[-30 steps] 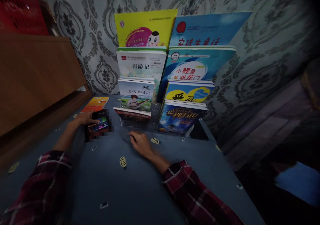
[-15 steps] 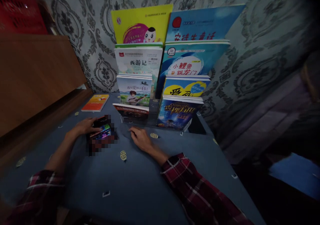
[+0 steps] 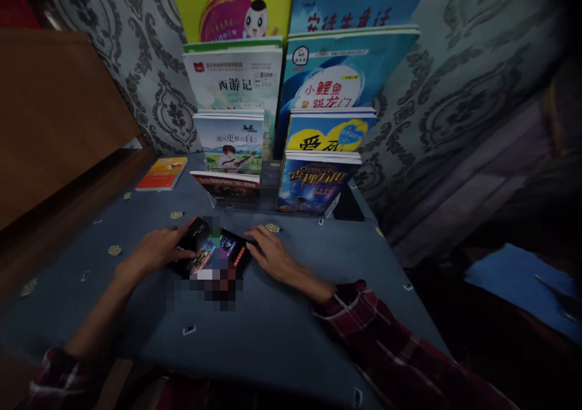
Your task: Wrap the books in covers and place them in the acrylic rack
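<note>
A dark-covered book (image 3: 200, 258) with bright coloured pictures and an orange-red edge lies at a slant on the blue-grey tabletop; a pixelated patch hides part of it. My left hand (image 3: 157, 249) grips its left side, thumb across the cover and fingers at the far edge. At the book's right corner is my right hand (image 3: 275, 258), with its thumb and forefinger closed about the edge. Just behind, a rack of upright books includes a dark reddish book (image 3: 227, 188) and a blue book (image 3: 316, 182) in the front row.
An orange and yellow book (image 3: 162, 174) lies flat at the back left, beside a brown wooden panel (image 3: 59, 119). Taller books, among them a white one (image 3: 234, 82) and a teal one (image 3: 345, 64), stand against the patterned wall. Blue material (image 3: 522, 285) shows beyond the table's right edge.
My left hand has brought the dark book rightward, toward the middle of the table. My right hand, apart from it before, now meets its right corner. The view has tipped down and closer.
</note>
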